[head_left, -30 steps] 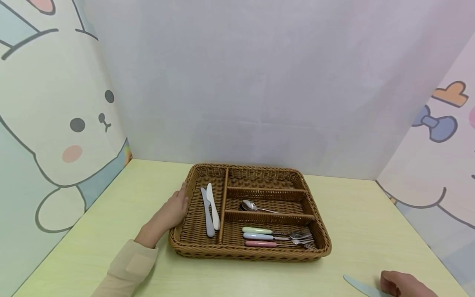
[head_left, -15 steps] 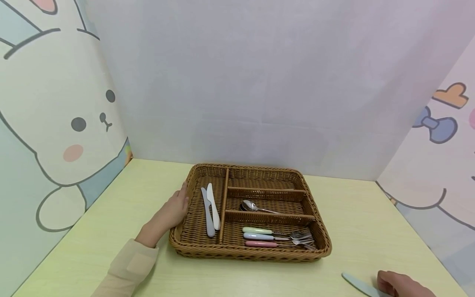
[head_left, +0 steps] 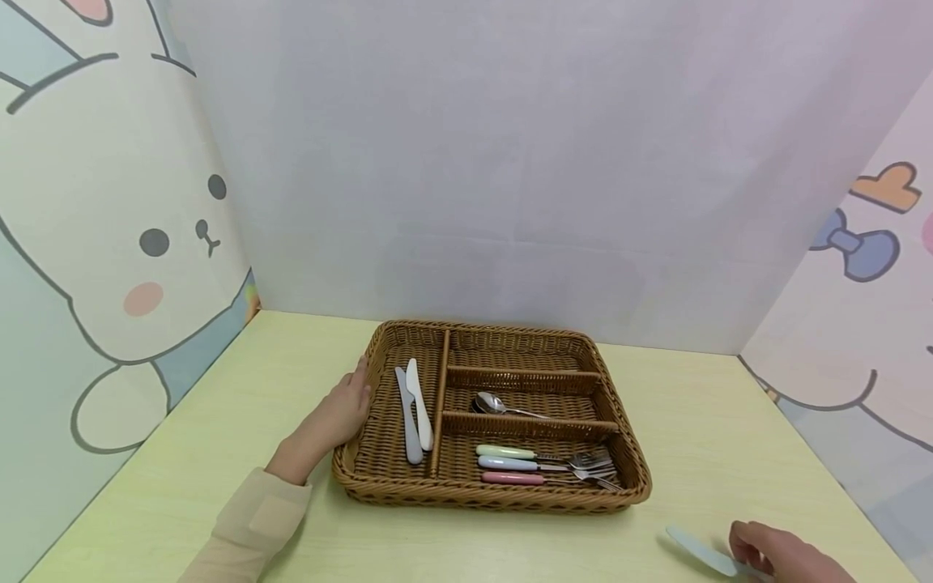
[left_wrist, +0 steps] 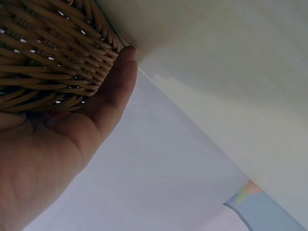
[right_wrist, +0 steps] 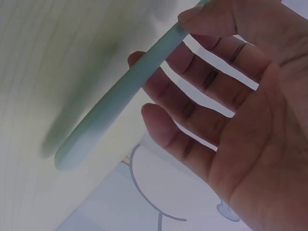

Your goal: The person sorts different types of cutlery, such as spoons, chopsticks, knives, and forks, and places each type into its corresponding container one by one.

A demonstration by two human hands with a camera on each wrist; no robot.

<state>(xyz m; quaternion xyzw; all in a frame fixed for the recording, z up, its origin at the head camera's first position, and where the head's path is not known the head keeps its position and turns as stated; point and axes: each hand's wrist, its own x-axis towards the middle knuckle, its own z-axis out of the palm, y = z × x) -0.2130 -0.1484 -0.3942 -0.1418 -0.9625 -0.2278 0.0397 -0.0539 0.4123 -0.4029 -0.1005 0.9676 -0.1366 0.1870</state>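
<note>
A brown wicker cutlery tray (head_left: 496,502) stands on the table, divided into compartments. My left hand (head_left: 342,414) rests against its left outer wall; in the left wrist view the fingers (left_wrist: 118,89) lie fairly straight along the weave. At the lower right, my right hand (head_left: 787,555) pinches a pale green table knife (head_left: 701,552) between thumb and fingers. The right wrist view shows the knife's smooth green handle (right_wrist: 113,103) slanting across the fingers, with its shadow on the table below. Parts of the knife are hidden by the hand or out of frame.
In the tray's left compartment lie a grey knife (head_left: 410,421) and a white knife (head_left: 419,409). Spoons (head_left: 492,403) sit in the middle right compartment. The front one holds green, blue and pink-handled forks (head_left: 510,464). A pale wall (head_left: 510,178) rises behind the table (head_left: 714,437).
My right hand has shifted slightly left and up with the green knife, whose blade now appears lifted off the table. The left hand and tray have stayed in place.
</note>
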